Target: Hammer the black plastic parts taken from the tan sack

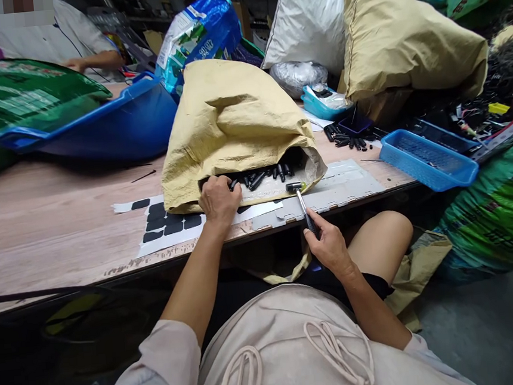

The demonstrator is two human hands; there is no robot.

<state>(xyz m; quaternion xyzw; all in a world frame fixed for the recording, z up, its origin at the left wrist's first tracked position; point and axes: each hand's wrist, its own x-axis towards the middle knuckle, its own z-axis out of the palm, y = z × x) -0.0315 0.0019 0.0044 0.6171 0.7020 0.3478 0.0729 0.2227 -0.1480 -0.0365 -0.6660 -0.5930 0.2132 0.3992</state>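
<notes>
A tan paper sack [232,120] lies on its side on the wooden table [52,216], its mouth toward me, with several small black parts [266,175] spilling out. My left hand [218,200] rests at the sack's mouth, fingers curled over some of the black parts. My right hand [328,243] grips the handle of a small hammer [301,199] at the table's front edge; its black and yellow head lies on a grey sheet beside the sack's mouth. A white sheet with black stickers [169,223] sits under my left hand.
A blue plastic basket [428,159] stands at the right table edge. A blue tub [111,124] and a green sack [15,106] are at the left. More sacks [395,36] pile up behind. Another person's arm [92,62] rests at the far left.
</notes>
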